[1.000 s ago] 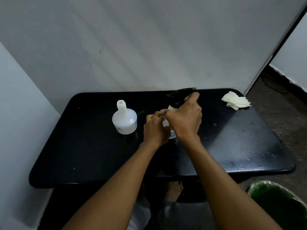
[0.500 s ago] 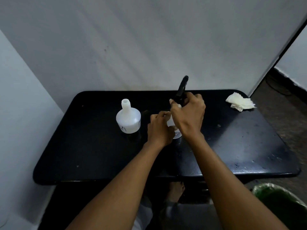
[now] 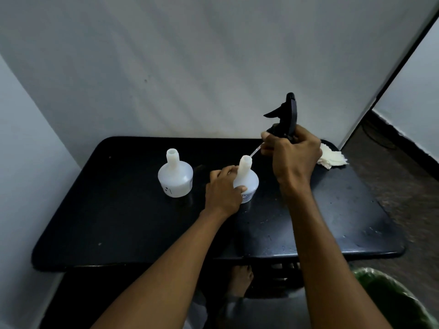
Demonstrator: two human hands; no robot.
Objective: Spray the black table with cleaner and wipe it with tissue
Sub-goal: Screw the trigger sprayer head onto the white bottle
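Two white squat bottles stand uncapped on the black table. My left hand grips the right-hand bottle at its shoulder and holds it upright. My right hand holds the black trigger spray head lifted above and to the right of that bottle; its thin clear dip tube slants down toward the bottle's open neck. The second bottle stands free further left. A crumpled white tissue lies at the table's far right corner, partly hidden behind my right hand.
A white wall runs close behind the table, and another wall borders its left side. A green-lined bin stands on the floor at the lower right. My bare foot shows under the table's front edge.
My right hand has unscrewed the spray head and lifted it up and to the right, off the bottle. The neck is now bare. My left hand stays on the bottle.
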